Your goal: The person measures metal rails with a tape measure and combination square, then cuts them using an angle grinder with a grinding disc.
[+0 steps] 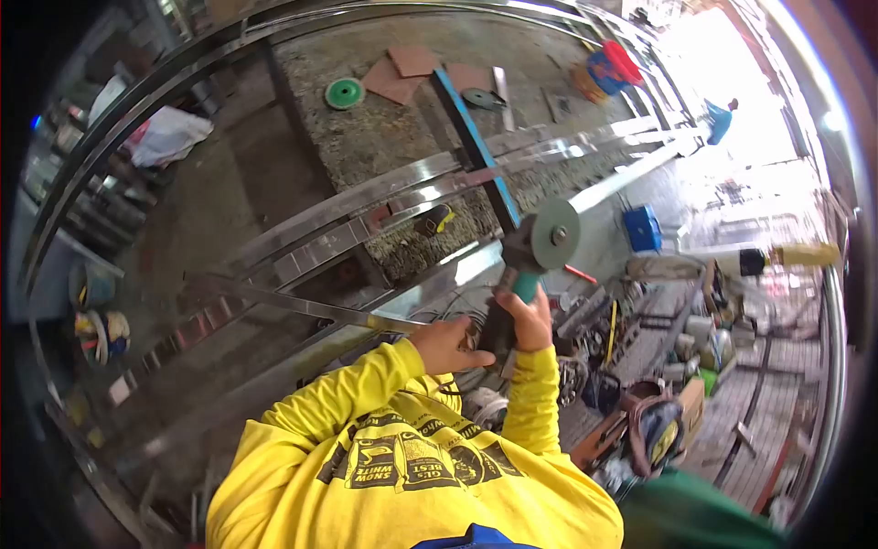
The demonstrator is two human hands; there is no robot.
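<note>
An angle grinder (522,252) with a pale grey-green disc (555,235) points up and away from my body. My right hand (530,322) is closed around the front of its body, near the teal part behind the head. At the dark rear end of the grinder, my left hand (446,346) is curled with its fingers and thumb against the housing; its grip is partly hidden. A flat metal bar (352,316) runs from the left to beside my left wrist. Past the disc, a blue-edged metal bar (476,146) lies across the long shiny metal tubes (347,197).
On the rough slab lie a green disc (345,92), reddish tiles (393,80) and a yellow-black tape measure (437,220). A red-and-blue bucket (611,69) stands far right. Tools and clutter (668,403) fill the right side. Another person (721,121) is at the far right.
</note>
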